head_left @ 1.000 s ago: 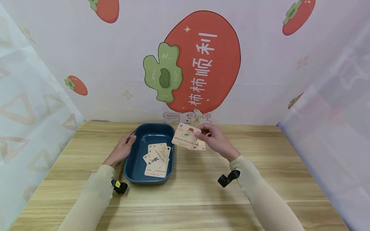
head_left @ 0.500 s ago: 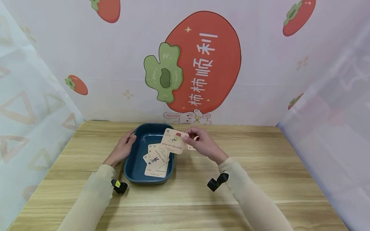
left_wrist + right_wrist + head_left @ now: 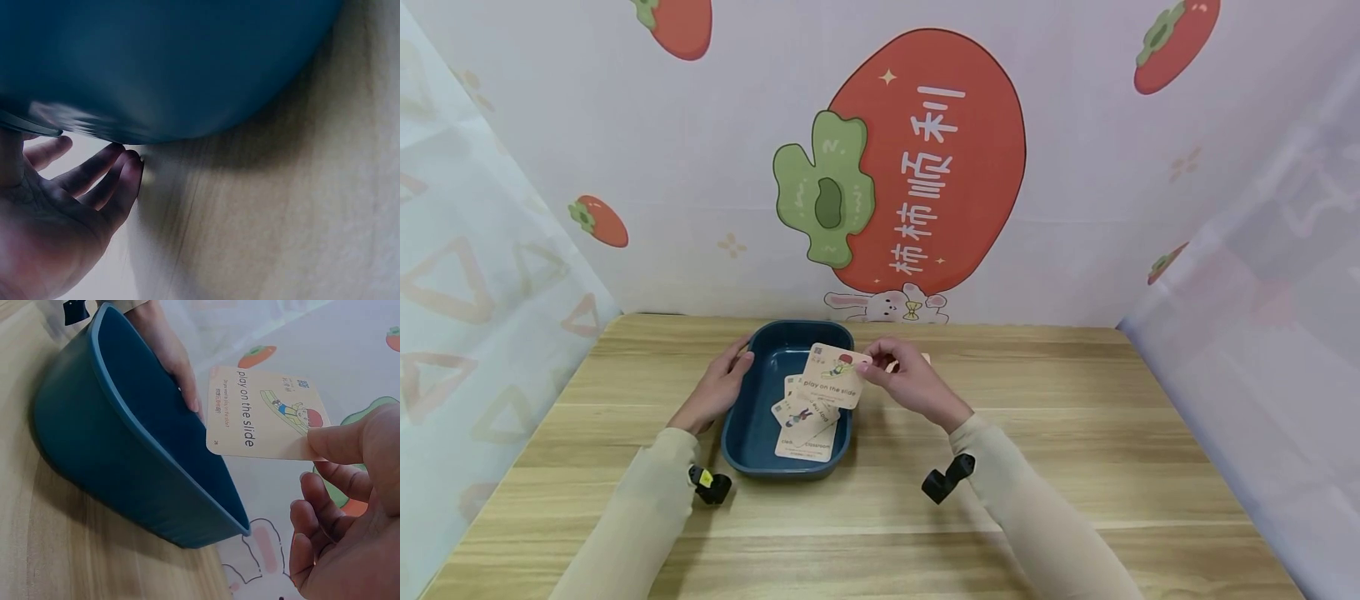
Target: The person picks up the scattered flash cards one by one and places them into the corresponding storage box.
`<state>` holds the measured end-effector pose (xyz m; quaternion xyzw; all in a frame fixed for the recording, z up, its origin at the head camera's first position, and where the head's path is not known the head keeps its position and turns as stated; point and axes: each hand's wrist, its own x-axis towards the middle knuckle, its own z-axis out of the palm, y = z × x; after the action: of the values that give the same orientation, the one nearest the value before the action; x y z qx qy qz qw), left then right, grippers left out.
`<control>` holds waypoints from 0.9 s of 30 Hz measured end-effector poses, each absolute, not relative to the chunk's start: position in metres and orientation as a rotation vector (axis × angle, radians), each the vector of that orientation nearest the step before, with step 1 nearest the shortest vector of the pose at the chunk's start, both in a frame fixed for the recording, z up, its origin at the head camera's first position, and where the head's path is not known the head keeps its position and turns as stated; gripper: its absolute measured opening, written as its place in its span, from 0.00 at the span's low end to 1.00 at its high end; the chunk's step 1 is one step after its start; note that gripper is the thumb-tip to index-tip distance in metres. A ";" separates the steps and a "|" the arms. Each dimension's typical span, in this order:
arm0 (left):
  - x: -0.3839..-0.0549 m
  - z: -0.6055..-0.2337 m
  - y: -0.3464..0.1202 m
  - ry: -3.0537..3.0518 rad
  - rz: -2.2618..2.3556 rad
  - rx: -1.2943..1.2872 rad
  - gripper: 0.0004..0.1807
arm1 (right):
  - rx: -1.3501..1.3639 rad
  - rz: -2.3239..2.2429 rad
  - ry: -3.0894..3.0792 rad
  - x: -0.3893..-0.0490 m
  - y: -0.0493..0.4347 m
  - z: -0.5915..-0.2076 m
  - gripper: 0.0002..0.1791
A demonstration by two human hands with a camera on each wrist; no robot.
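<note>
A blue plastic tray (image 3: 737,468) with rounded corners stands on the table, several picture cards (image 3: 805,433) overlapping inside it. My left hand (image 3: 718,387) holds the tray's left side, thumb over the rim; in the left wrist view its fingers (image 3: 128,178) touch the outer wall. Between thumb and fingers, my right hand (image 3: 910,385) pinches a card (image 3: 831,375) printed "play on the slide". That card is tilted above the tray's right rim, and in the right wrist view its printed face (image 3: 262,412) shows. Behind my right hand, another card (image 3: 926,358) is mostly hidden.
The wooden table (image 3: 1037,475) extends to both sides and in front of the tray. A printed cloth (image 3: 700,125) with persimmon drawings hangs along the back edge, with more cloth at both sides. Black wrist cameras (image 3: 947,479) sit on the sleeves.
My right hand has moved left and slightly nearer, carrying the card from right of the tray to over its right side. My left hand stays on the tray.
</note>
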<state>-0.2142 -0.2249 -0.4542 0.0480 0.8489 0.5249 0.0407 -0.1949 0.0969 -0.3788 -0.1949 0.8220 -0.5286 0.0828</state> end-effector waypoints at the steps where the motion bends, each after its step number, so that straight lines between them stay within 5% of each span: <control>1: -0.214 -0.454 -0.225 2.600 1.606 0.145 0.31 | -0.584 -1.580 2.451 -0.195 0.096 -0.380 0.05; 27: -0.214 -0.454 -0.225 2.592 1.613 0.147 0.31 | -0.570 -1.483 2.423 -0.195 0.085 -0.399 0.05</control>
<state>-0.2138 -0.2249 -0.4540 0.0480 0.8473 0.5273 0.0424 -0.1948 0.0852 -0.3994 -0.1954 0.8299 -0.5081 0.1218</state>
